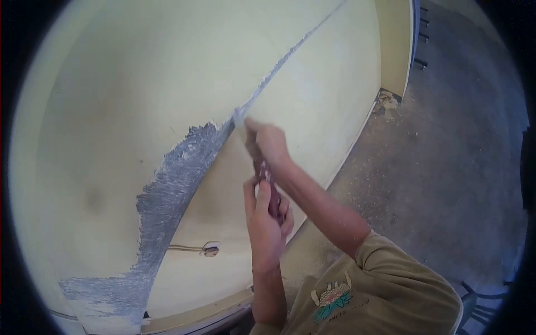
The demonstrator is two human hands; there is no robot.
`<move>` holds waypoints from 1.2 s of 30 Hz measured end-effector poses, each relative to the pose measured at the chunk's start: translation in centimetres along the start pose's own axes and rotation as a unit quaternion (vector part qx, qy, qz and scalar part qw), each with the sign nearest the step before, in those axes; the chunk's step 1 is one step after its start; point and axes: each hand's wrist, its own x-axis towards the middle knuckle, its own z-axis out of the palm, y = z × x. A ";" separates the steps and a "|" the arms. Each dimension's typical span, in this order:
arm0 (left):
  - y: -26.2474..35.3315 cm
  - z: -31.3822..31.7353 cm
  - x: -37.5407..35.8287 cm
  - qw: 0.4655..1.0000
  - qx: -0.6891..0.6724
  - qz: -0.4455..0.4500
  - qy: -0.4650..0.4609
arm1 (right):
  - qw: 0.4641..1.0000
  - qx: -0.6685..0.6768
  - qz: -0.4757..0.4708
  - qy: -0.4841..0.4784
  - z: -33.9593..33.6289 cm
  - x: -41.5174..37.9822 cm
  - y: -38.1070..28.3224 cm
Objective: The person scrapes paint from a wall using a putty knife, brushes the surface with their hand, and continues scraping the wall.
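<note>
My right hand [268, 142] is closed round the front part of a scraper, close to its blade, and looks slightly smeared by motion. My left hand [265, 215] grips the back end of the scraper's reddish-brown handle [273, 198]. The pale blade [239, 116] meets the wall at the narrowing of a bare grey strip [181, 167]. This strip has ragged upper edges, widens toward the lower left and thins to a line at the upper right. Cream paint [139, 84] covers the wall on both sides of it.
An outlet with a plug [211, 249] and a cable sits low on the wall. Paint flakes [389, 102] are heaped by the wall corner, with more scattered over the grey floor [446, 167]. A green chair [483, 307] stands partly in view at lower right.
</note>
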 end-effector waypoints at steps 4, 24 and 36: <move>0.8 0.4 3.1 0.999 -0.004 -0.021 -0.024 | 0.996 -0.025 -0.072 0.045 -1.0 3.3 0.0; 1.1 1.4 3.5 0.998 0.011 -0.033 -0.056 | 0.993 0.107 0.004 0.041 -2.1 3.3 -2.8; -1.6 2.2 3.4 0.999 0.008 0.012 -0.031 | 0.993 0.100 -0.035 0.043 -3.3 4.1 -1.9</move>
